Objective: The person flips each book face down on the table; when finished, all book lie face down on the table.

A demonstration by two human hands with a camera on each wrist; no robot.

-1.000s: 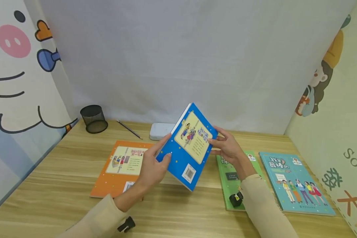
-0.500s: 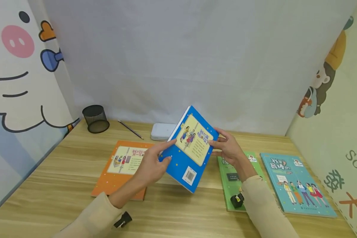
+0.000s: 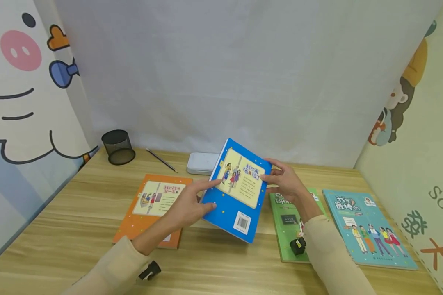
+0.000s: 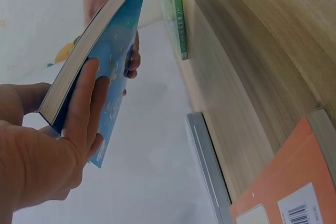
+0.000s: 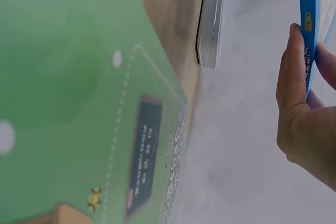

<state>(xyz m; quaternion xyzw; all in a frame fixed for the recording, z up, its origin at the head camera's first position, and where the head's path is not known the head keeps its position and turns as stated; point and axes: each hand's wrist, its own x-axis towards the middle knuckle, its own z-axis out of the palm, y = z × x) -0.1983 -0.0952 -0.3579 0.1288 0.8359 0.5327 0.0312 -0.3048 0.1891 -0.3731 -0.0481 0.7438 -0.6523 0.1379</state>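
A blue book (image 3: 240, 178) is held up above the table, tilted, with its barcoded back cover towards the head camera. My left hand (image 3: 186, 207) grips its left edge, thumb on the back cover; in the left wrist view its fingers (image 4: 81, 103) lie along the opposite cover, beside the page edges. At the spine side, my right hand (image 3: 286, 184) pinches the book between thumb and fingers, as the right wrist view also shows. An orange book (image 3: 147, 225) lies near my left forearm. Under my right wrist is a green book (image 3: 289, 233), partly covered.
A teal book (image 3: 369, 229) lies at the table's right. Along the back stand a black mesh pen holder (image 3: 118, 147), a pencil (image 3: 161, 160) and a pale flat case (image 3: 201, 163), partly behind the blue book. A grey cloth (image 3: 221, 73) hangs behind the table.
The blue book's upper corner has come down and its lower corner has shifted right. My left hand has moved slightly lower along with it, while my right hand stays almost in place.
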